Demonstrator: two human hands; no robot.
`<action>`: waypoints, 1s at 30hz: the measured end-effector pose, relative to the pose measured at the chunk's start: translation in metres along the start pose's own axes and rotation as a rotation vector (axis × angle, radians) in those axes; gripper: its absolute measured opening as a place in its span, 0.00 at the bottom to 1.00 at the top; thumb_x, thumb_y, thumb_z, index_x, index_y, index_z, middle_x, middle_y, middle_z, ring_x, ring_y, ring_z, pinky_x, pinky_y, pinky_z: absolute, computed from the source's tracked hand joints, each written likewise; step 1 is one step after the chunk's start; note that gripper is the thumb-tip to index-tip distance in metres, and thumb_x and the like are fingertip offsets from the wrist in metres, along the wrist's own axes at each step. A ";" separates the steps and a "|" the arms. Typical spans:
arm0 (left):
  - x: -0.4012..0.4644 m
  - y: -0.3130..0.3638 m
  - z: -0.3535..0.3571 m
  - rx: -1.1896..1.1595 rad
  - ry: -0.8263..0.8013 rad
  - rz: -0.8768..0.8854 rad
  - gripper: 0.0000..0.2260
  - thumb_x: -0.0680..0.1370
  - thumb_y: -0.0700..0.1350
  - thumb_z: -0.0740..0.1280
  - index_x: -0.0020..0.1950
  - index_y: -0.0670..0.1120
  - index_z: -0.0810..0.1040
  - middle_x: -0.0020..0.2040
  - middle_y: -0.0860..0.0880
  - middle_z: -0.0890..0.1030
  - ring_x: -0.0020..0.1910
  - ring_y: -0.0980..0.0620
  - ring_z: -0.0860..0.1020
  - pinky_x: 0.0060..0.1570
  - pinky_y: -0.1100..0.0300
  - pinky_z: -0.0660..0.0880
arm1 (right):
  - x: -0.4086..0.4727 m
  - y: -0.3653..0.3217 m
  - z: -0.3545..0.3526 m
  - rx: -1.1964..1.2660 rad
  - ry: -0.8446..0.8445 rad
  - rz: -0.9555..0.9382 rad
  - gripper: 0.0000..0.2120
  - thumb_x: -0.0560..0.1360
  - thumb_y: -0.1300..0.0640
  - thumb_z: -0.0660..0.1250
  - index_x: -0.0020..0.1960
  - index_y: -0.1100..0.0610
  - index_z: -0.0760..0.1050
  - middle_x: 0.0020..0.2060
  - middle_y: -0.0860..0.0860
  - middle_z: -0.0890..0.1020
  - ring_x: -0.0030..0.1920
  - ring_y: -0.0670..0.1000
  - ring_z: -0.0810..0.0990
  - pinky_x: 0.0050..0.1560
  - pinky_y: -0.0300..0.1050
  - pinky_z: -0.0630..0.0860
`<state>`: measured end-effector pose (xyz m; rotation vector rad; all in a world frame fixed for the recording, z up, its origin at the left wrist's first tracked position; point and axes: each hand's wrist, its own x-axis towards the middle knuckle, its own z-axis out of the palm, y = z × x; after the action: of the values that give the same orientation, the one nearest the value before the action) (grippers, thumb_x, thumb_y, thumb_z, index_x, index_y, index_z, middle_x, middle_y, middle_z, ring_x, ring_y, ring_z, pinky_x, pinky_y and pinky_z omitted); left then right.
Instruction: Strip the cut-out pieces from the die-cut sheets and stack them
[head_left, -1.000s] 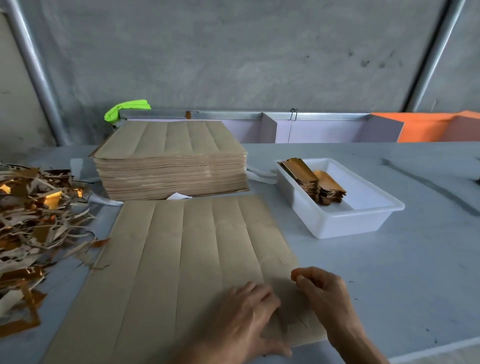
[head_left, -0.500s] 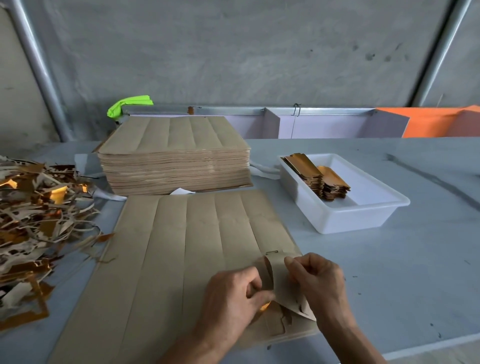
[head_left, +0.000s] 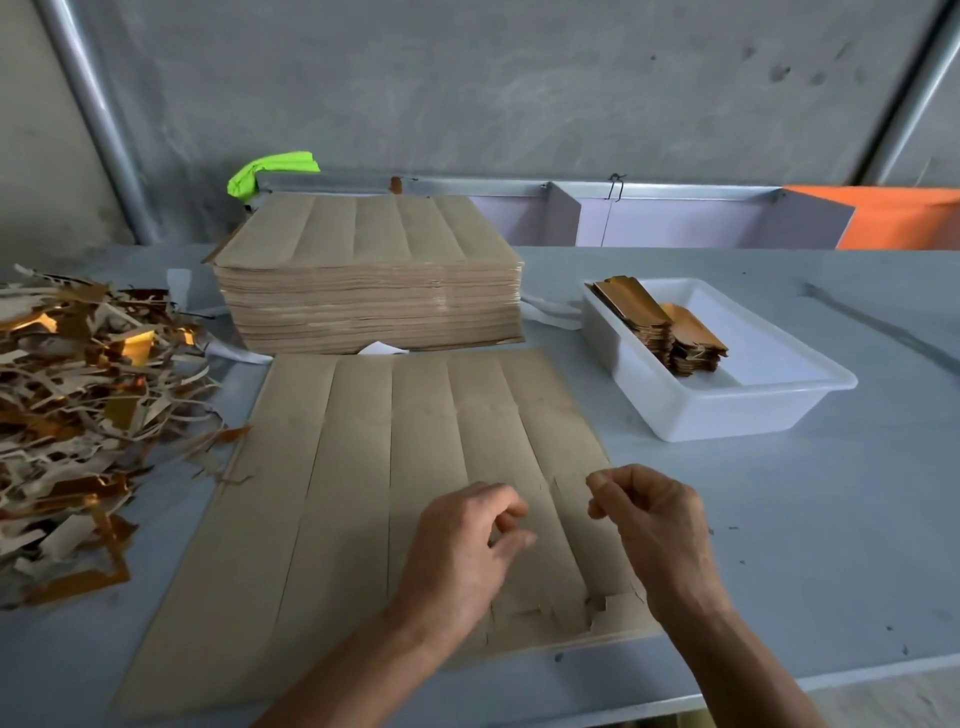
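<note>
- Your left hand (head_left: 470, 540) hovers over the near right part of the die-cut sheet (head_left: 395, 499), fingers loosely curled and grasping nothing.
- Your right hand (head_left: 652, 525) is raised just above the sheet's right edge, thumb and forefinger drawn together; whether a sliver of card sits between them cannot be told.
- The sheet itself lies flat on the table (head_left: 831, 545), brown side up, its scored columns running away from you; the near right corner is ragged where the cuts have been worked.
- Step in hand — loosening a cut-out at that near right corner. The next move likely calls for a fresh pinch on the torn edge with one hand while the other pins the sheet down.
- Half a second ago both hands held a flap folded up from this corner; now the flap lies back down and both hands have let go.
- Beyond the sheet stands the stack of uncut sheets (head_left: 369, 291); to the sheet's right, the white tray (head_left: 727, 410) holds the stripped pieces (head_left: 660, 325); to its left lies the waste heap (head_left: 78, 415).
</note>
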<state>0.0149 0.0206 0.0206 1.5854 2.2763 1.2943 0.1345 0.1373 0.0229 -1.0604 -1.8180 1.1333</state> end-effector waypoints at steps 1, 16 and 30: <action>0.000 -0.003 -0.003 0.004 0.011 -0.019 0.06 0.69 0.43 0.76 0.42 0.44 0.82 0.35 0.55 0.79 0.30 0.65 0.73 0.33 0.75 0.66 | 0.001 0.000 0.001 0.001 -0.013 0.004 0.09 0.75 0.56 0.68 0.35 0.52 0.79 0.29 0.44 0.82 0.33 0.45 0.80 0.33 0.34 0.72; 0.011 -0.103 -0.066 0.677 -0.059 -0.842 0.32 0.73 0.69 0.58 0.69 0.49 0.64 0.71 0.39 0.58 0.70 0.37 0.58 0.64 0.39 0.60 | 0.021 0.013 0.015 -0.671 -0.171 0.234 0.26 0.74 0.53 0.67 0.71 0.51 0.66 0.67 0.54 0.68 0.66 0.58 0.66 0.64 0.56 0.66; 0.023 -0.113 -0.070 0.638 -0.031 -0.947 0.30 0.75 0.66 0.60 0.66 0.44 0.67 0.69 0.37 0.62 0.67 0.34 0.61 0.63 0.40 0.61 | 0.045 0.013 0.018 -0.505 -0.065 0.306 0.18 0.75 0.68 0.61 0.64 0.59 0.74 0.62 0.58 0.75 0.62 0.60 0.70 0.62 0.60 0.70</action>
<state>-0.1139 -0.0142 -0.0018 0.3620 2.9467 0.3161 0.1044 0.1757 0.0120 -1.6536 -2.1038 0.8983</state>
